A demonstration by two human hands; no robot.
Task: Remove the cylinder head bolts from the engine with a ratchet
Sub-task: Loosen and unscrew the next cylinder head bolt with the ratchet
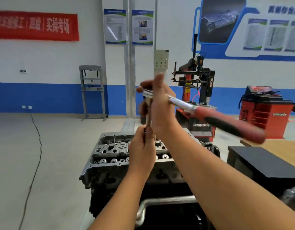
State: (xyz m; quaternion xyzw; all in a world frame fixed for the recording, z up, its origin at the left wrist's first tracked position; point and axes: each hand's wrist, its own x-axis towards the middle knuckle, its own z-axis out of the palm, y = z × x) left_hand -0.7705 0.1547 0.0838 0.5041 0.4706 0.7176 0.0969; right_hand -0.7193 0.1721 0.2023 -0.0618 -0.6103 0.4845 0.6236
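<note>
The grey engine cylinder head (pixel 113 151) sits on a stand below my hands, its valve openings and bolt holes exposed. My right hand (pixel 160 103) grips the ratchet (pixel 209 117) near its metal head, held up in the air above the engine; the red and black handle points right. A long extension bar (pixel 148 112) hangs down from the ratchet head. My left hand (pixel 141 146) pinches the bar's lower end, where a small dark part shows between the fingers. Whether a bolt is there I cannot tell.
A black box (pixel 259 163) lies on a wooden table (pixel 286 148) at the right. Behind stand a red tyre changer (pixel 198 97), a red wheel balancer (pixel 266 112) and a grey press frame (pixel 92 92). A black cable (pixel 36 146) runs across the floor at left.
</note>
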